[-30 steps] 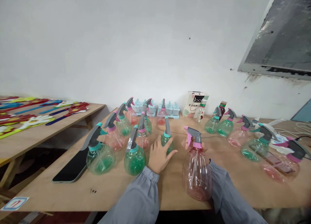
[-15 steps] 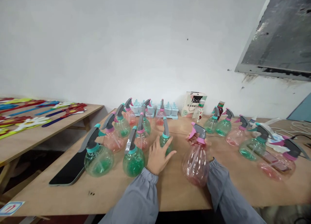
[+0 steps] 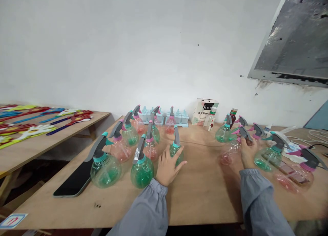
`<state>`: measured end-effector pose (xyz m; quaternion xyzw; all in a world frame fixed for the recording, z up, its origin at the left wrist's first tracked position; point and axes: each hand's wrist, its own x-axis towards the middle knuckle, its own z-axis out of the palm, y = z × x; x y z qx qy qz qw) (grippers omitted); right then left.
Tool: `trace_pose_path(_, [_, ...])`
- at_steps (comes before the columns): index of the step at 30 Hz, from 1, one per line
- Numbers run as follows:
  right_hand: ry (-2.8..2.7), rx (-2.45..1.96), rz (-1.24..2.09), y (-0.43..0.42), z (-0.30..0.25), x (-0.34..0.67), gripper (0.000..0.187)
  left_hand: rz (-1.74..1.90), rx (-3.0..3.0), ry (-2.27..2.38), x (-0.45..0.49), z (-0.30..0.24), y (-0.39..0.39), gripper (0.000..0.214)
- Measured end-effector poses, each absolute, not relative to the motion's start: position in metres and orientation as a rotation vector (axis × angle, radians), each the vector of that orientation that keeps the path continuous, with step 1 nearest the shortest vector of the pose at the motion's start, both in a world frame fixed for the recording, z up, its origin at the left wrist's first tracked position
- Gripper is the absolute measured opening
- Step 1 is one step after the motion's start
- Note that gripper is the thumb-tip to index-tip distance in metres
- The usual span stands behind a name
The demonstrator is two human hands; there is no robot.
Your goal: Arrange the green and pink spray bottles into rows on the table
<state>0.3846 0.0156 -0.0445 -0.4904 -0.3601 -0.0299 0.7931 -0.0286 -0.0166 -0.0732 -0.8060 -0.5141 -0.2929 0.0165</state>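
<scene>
My left hand [image 3: 167, 165] rests with spread fingers against the near side of a green spray bottle [image 3: 176, 148] with a turquoise collar, and the hand partly covers it. Over on the right, my right hand [image 3: 248, 150] is closed around the neck and grey trigger head of a pink spray bottle [image 3: 228, 151], which tilts. Whether its base touches the table cannot be told. Left of my left hand stand several more spray bottles, among them a green one [image 3: 142, 172] and a pink one [image 3: 151, 149]. A clear green spray bottle [image 3: 268, 158] stands right of my right hand.
A black phone [image 3: 73, 179] lies at left, partly behind a green spray bottle [image 3: 105, 171]. Light-blue molds [image 3: 181, 117], a printed box [image 3: 198, 109] and small bottles stand along the wall. White cables [image 3: 311, 137] lie at right. Colorful hand-shaped items [image 3: 38, 129] cover another table.
My right hand has carried the pink spray bottle away to the right and tilted it, among the bottles there. My left hand stays at the green spray bottle.
</scene>
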Motion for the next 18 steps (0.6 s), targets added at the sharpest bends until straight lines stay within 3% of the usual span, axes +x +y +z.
trace_pose_path(7, [-0.8, -1.169, -0.112, 0.033, -0.042, 0.422, 0.051, -0.949, -2.495, -1.585, -0.029, -0.078, -0.014, 0.062])
trace_pose_path(15, [-0.743, -1.231, -0.037, 0.051, -0.036, 0.434, 0.03, -0.925, -2.502, -1.571, -0.03, -0.076, -0.015, 0.063])
trace_pose_path(18, [-0.715, -1.25, -0.022, 0.056, -0.037, 0.437, 0.033, -0.906, -2.521, -1.58, -0.03, -0.074, -0.016, 0.063])
